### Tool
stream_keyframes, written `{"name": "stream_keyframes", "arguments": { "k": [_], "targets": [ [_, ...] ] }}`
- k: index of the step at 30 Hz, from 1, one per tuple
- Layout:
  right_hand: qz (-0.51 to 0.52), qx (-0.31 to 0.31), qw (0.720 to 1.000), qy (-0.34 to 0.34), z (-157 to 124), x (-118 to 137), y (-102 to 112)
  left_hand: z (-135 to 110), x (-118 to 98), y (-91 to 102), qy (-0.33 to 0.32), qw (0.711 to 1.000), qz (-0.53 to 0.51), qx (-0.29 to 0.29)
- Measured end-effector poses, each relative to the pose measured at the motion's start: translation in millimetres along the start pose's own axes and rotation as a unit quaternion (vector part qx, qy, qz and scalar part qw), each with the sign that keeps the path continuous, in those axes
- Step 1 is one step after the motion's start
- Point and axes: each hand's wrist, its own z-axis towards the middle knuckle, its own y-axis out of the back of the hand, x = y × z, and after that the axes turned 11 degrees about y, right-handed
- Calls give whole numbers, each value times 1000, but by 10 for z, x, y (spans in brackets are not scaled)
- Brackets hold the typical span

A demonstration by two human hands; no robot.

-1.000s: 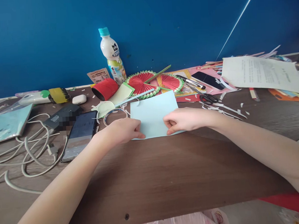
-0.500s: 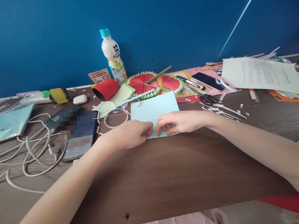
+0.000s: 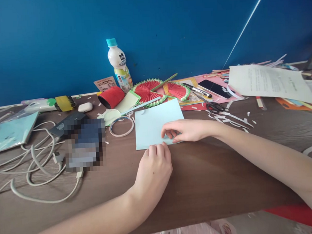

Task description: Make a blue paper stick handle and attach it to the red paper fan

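A light blue sheet of paper lies on the brown desk in front of me; a narrow fold seems to run along its near edge. My left hand is at that edge, its fingers curled together on the paper's border, their tips mostly hidden. On the sheet's right part rests my right hand, fingers loosely bent and apart from the thumb, with nothing visible held between them. Just left of the paper lies a roll of clear tape.
Behind the paper are red-and-green pleated paper fans, a bottle and a red cylinder. Scissors, a phone and white paper scraps lie right. White cables loop across the left side.
My left hand has turned and moved toward me, from the sheet's lower left to the middle of its near edge. The right hand has stayed on the paper, nearly still.
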Motion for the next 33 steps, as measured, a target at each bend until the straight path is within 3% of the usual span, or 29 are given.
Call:
{"name": "stream_keyframes", "arguments": {
  "k": [5, 9, 12, 14, 21, 33],
  "targets": [
    [-83, -44, 995, -27, 3, 157, -92, -34, 37, -96, 20, 997, -57, -38],
    [-270, -199, 942, -20, -23, 306, -480, -7, 52, -110, 38, 995, -88, -36],
    [-319, -226, 919, 51, -49, 335, -783, 4, 65, -138, 43, 992, -108, -47],
    [-332, -224, 915, 51, -57, 323, -891, 8, 73, -166, 49, 990, -118, -55],
    [-341, -205, 917, 26, -73, 315, -891, 25, 74, -213, 65, 987, -140, -47],
    [-392, -228, 891, 18, -198, 314, -852, 13, 87, -192, 64, 989, -125, -36]
  ]
}}
